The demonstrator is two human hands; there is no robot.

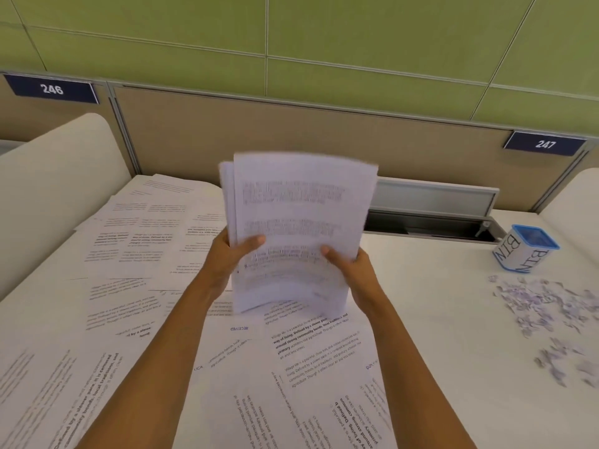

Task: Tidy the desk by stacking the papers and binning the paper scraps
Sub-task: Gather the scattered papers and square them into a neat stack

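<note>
Upright paper stack (298, 228) gripped between left hand (227, 257) and right hand (353, 270), thumbs on its front, above loose sheets (136, 241), scraps (544, 306) and bin (525, 252) to its right

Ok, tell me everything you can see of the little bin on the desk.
The bin is a small box-shaped container with a blue rim and white sides that look like paper or card, with BIN in large black letters on two visible faces. It stands upright on the white desk, open-topped, at the far right near the open cable tray. Its contents are blurred. Paper scraps lie just in front of it. Neither hand touches it.
</note>
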